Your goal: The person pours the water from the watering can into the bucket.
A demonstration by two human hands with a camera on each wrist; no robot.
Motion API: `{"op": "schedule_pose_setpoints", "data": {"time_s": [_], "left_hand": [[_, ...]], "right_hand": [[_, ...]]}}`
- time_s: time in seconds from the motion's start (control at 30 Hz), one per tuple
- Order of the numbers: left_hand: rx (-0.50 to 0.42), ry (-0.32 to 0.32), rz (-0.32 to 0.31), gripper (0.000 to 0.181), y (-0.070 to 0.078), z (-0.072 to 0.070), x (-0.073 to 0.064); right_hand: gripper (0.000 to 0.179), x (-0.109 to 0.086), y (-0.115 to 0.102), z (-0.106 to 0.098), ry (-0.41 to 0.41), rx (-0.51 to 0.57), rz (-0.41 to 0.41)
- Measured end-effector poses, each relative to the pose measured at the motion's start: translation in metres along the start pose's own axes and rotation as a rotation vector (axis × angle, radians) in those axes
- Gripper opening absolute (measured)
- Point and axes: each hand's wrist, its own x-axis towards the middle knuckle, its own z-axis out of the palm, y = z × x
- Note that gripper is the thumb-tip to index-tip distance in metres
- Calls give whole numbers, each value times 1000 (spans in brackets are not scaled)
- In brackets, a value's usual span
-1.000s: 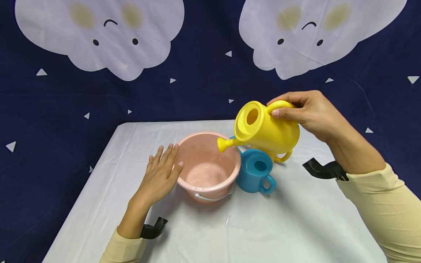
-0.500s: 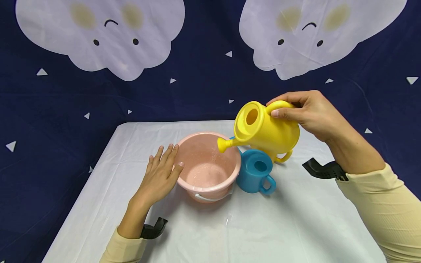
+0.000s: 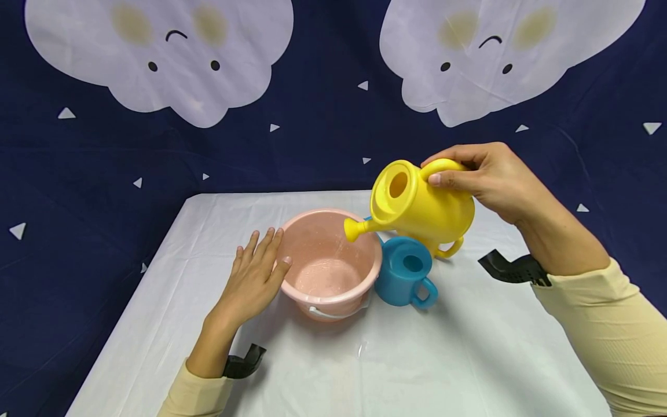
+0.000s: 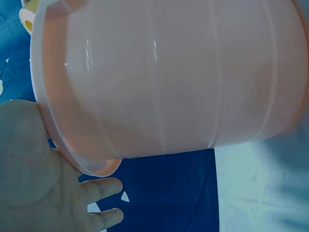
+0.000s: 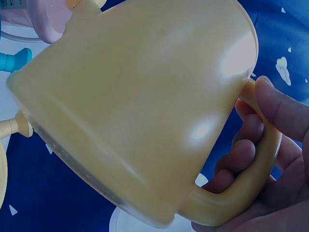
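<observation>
My right hand [image 3: 490, 176] grips the handle of a yellow watering can [image 3: 435, 205], fingers curled round it in the right wrist view. The can tilts left, its spout above the right part of a pink bucket [image 3: 325, 300]. Fine streams of water fall from the spout, and shallow water shows inside the bucket. My left hand [image 3: 255, 278] rests against the bucket's left rim with fingers straight. In the left wrist view, the palm [image 4: 29, 159] lies at the rim of the bucket [image 4: 169, 77].
A blue watering can [image 3: 398, 284] stands close against the bucket's right side. Behind it, a yellow handle [image 3: 452, 249] shows, the rest mostly hidden by the raised can. A white cloth [image 3: 417, 365] covers the table; a dark blue backdrop [image 3: 323, 145] hangs behind.
Both hands, the yellow watering can and the bucket hold almost the same place. Water keeps falling from the spout into the bucket.
</observation>
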Motion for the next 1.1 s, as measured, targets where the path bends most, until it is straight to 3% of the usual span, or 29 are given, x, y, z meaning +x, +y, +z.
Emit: {"op": "schedule_pose_setpoints", "data": {"time_s": [1.1], "left_hand": [[-4, -3, 3, 62, -1, 0, 1]], "right_hand": [[30, 3, -4, 4, -5, -33, 32]]}}
